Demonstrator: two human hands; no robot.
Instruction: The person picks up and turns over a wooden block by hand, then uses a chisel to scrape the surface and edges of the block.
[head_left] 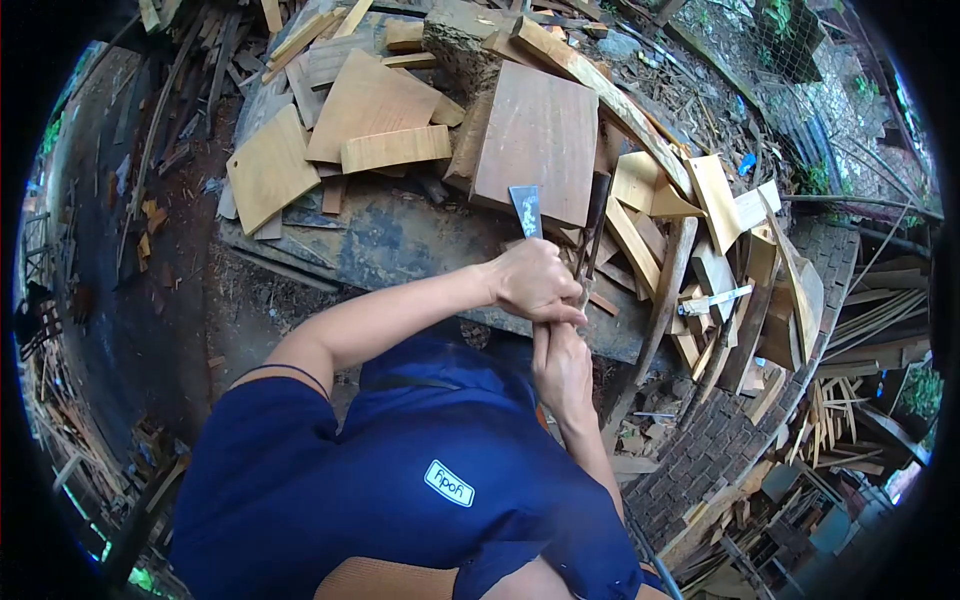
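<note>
A chisel with a flat, flared metal blade [526, 210] points away from me, its tip overlapping the near edge of a big brown wooden block [540, 130]. My left hand [540, 280] is wrapped round the tool just below the blade. Closer to my body, my right hand [565, 372] is closed round the handle, most of which the fingers hide. The block lies on a worn workbench [390, 245]. Left of it are a short light board [396, 149], a wider brown board [370, 100] and a pale board with a small hole [270, 170].
Shaped pale wood pieces [712, 200] and offcuts are heaped at the right of the bench. A long plank [610, 95] slants behind the block. A folding-type knife or cutter [715, 299] lies on the right pile. Brick paving [690, 460] shows at lower right.
</note>
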